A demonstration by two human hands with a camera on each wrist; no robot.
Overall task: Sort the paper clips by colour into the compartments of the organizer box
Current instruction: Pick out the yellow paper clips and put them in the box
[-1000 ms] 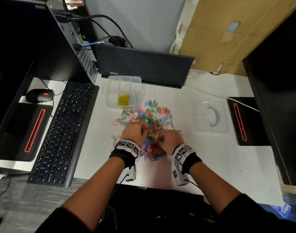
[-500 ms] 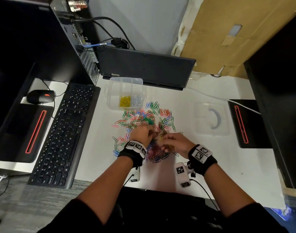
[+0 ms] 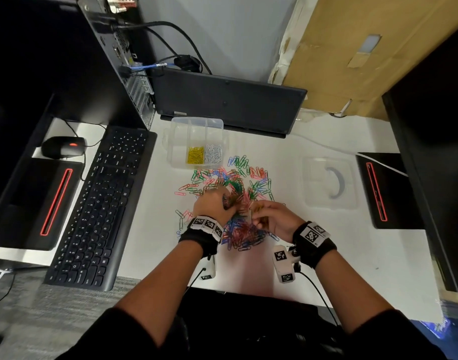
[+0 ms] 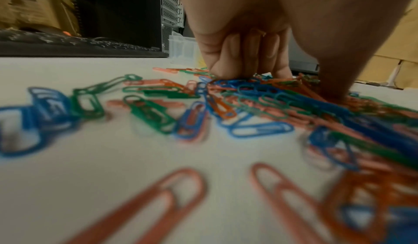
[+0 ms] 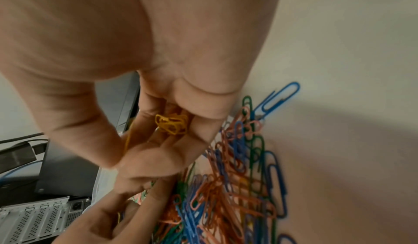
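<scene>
- Paper clips [image 3: 235, 201]: thin bent wire, coated in glossy blue, green, red and pink; a loose tangled heap on the white desk [image 3: 352, 255], just in front of the organizer box.
- Organizer box [image 3: 196, 123]: clear plastic, rectangular, rounded corners, split by thin walls. Near row: one compartment holds yellow clips [image 3: 195, 155], the one to its right holds silver clips [image 3: 214, 153].
- Lid [image 3: 329, 187]: clear plastic, flat, well to the right of the heap.
- Left hand [image 3: 212, 203]: knuckles up, fingers [image 4: 228, 58] curled down with their tips pressed into the heap; whether they pinch a clip cannot be told.
- Right hand [image 3: 272, 219]: raised just above the heap, palm turned up and cupped, fingers curled in round a small bunch of yellow clips [image 5: 172, 123].
- Keyboard [image 3: 98, 203]: black, matte, left of the heap.
- Mouse [image 3: 62, 146]: black, rounded, red glow on top.
- Laptop [image 3: 230, 102]: dark, standing behind the box.
- Cardboard [image 3: 352, 55]: brown, creased, against the wall.
</scene>
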